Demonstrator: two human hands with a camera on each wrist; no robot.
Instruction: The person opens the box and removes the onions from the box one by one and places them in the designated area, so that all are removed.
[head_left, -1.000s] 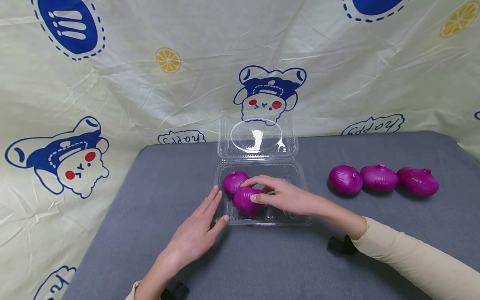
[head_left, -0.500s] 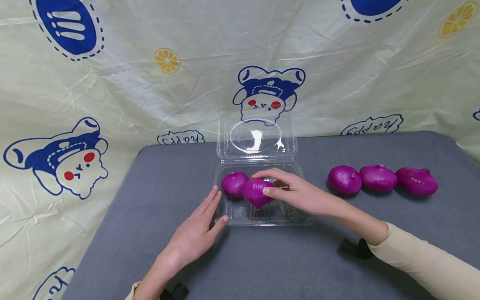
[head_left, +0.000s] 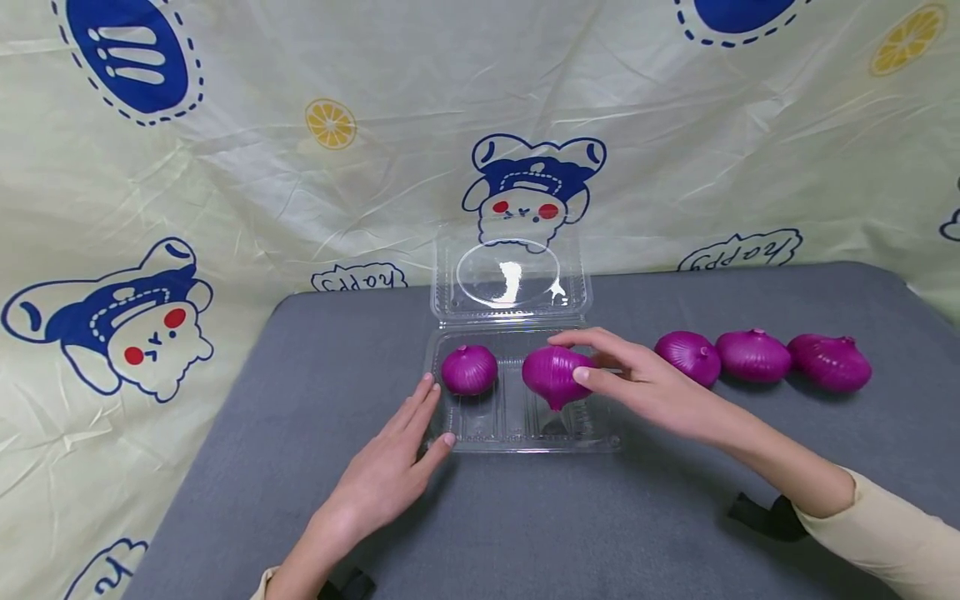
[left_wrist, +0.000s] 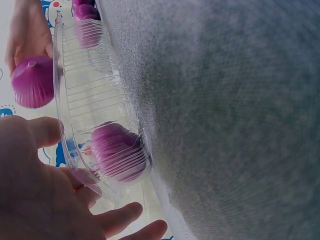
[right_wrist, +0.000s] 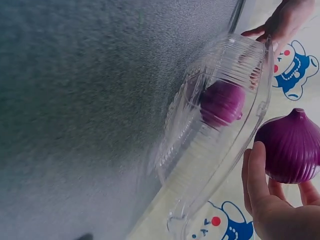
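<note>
1. Holding: right hand, grip round a purple onion, shifted rightward above the clear container; only the seated onion now rests inside, left.
2. Left hand: fingers straight, nothing grasped, at container's left edge.
3. Three onions: row, toward worktop's far right corner.

A cartoon-print sheet backing a grey table suggests a studio.

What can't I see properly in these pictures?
Head view: part of the held red onion, covered by the right hand.
Right wrist view: that onion's right side, cut off by the edge.
Left wrist view: the topmost red onion, cut off by the top edge.
Right wrist view: a dark patch, too blurred to name.
</note>
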